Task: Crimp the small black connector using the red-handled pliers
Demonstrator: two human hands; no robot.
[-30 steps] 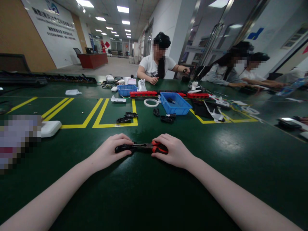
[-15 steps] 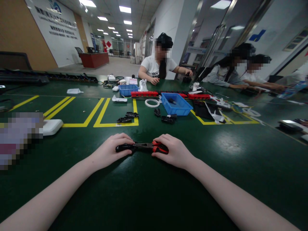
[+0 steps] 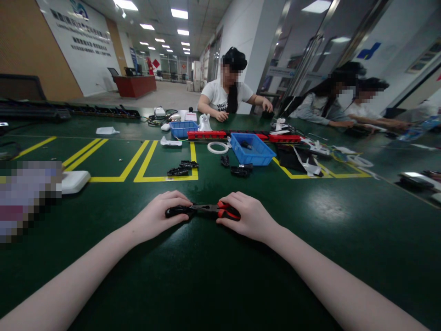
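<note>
My left hand is closed around a small glossy black part, with thumb below and fingers above it. Its exact kind does not show. Needle-nose pliers with red and black handles are gripped in my right hand. Their jaws point left and meet the right end of the black part; I cannot tell whether they pinch it. Both hands rest low over the green table. Beyond them lie several similar black parts, some beside a blue bin.
Across the table sits a person; more people are at the right. Red strips, a smaller blue bin and a white tape roll stand beyond my hands. A white box lies at the left.
My hands, the black part and the pliers have hardly moved; the plier handles look very slightly shifted. Across the table, the person's hand at the dark object has moved a little.
</note>
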